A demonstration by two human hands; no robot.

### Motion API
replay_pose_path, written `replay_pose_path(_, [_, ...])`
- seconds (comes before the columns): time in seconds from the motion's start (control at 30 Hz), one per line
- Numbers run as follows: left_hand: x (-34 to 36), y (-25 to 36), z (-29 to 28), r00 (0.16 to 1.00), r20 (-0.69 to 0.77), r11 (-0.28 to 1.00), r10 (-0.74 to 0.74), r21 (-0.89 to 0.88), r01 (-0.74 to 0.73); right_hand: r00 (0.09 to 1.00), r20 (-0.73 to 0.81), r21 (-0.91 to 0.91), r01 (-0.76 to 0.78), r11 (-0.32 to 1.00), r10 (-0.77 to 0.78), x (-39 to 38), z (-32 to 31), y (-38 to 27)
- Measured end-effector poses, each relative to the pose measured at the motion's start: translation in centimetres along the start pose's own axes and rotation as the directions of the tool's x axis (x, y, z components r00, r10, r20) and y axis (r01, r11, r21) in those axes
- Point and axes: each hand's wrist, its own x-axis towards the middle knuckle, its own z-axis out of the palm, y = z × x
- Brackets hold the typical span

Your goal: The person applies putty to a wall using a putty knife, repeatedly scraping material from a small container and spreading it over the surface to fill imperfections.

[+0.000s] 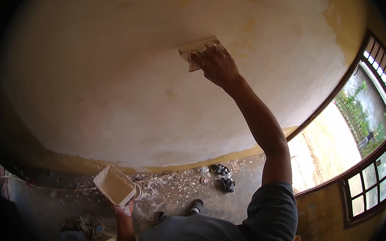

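My right hand [212, 63] grips a wide, flat putty blade [187, 53] smeared with pale filler, held high against the whitish, skim-coated wall [115, 83] with faint yellow patches showing through. At the lower left, my left hand [124, 209] holds a pale rectangular tub [113, 184] from beneath and the side, with a smooth beige paste inside. Behind the tub is a white round container [138, 192], partly hidden.
The grey floor [169, 197] below has scattered white debris and crumpled black bags [226, 183]. Yellow wall edges the white coat. On the right are an open doorway [326, 134] to a bright yard and a gridded window [367, 186]. Clutter [80, 227] lies at the bottom left.
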Motion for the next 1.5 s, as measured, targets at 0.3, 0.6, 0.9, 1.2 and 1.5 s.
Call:
replay_pose_path(0.3, [0.5, 0.3, 0.0, 0.990, -0.138, 0.996, 0.007, 0.087, 0.005, 0.890, -0.454, -0.064, -0.060, 0.996, 0.025, 6.1, -4.6, 11.5])
replay_pose_path(0.6, [0.6, -0.2, -0.6, 0.981, 0.189, 0.997, -0.047, 0.062, 0.036, 0.991, -0.059, -0.220, -0.131, 0.967, 0.121, -4.8, -2.0, 9.2])
replay_pose_path(0.9, [1.1, 0.5, -2.2, 0.999, 0.022, 0.999, -0.035, 0.025, 0.035, 0.814, -0.384, -0.001, -0.473, 0.881, 0.436, -7.1, -1.5, 11.9])
replay_pose_path(1.2, [0.8, -1.4, 3.1, 0.991, 0.111, 0.995, -0.072, 0.075, 0.063, 0.953, -0.237, -0.256, -0.249, 0.934, 0.189, -6.6, 4.5, 4.0])
replay_pose_path(1.5, [0.5, -2.0, 1.3, 0.998, 0.043, 0.995, -0.036, 0.092, 0.032, 0.296, -0.059, 0.319, -0.899, 0.299, 0.953, -2.3, -5.5, 11.9])
